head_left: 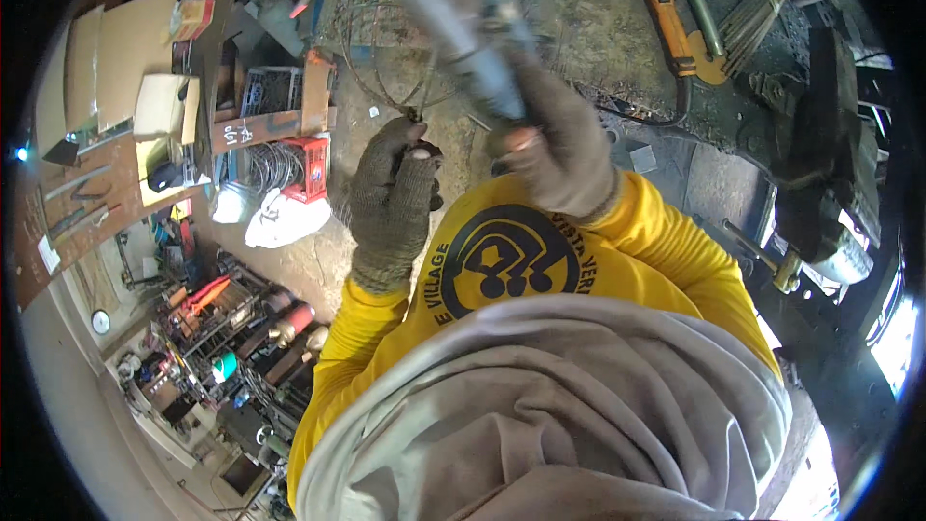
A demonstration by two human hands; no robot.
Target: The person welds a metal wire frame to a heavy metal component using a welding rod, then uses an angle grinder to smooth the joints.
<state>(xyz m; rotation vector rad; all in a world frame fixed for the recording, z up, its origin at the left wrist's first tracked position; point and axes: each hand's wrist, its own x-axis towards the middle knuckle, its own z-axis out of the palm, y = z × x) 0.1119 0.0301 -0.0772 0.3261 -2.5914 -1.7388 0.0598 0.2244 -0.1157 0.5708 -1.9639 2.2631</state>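
1. Left hand (391, 198), in a brown knitted glove, has its fingers curled together, pinching the lower end of a thin bent wire (383, 96).
2. Right hand (564, 135), gloved alike, wraps around a long grey-blue tool (487, 77); blur hides what kind it is.
3. The wire rises from the left fingertips into wide loops ahead; the tool slants forward and leftward from the right hand, near those loops. Whether the two touch, I cannot tell.
4. The left forearm, in a yellow sleeve (362, 328), points forward, its hand just left of the chest.
5. The right forearm angles inward from the right, its hand slightly farther forward than the left.
6. Ahead and rightward, an orange tool (658, 2) lies near a bundle of thin rods (759, 24); a red crate (311, 169) stands left of the left hand.
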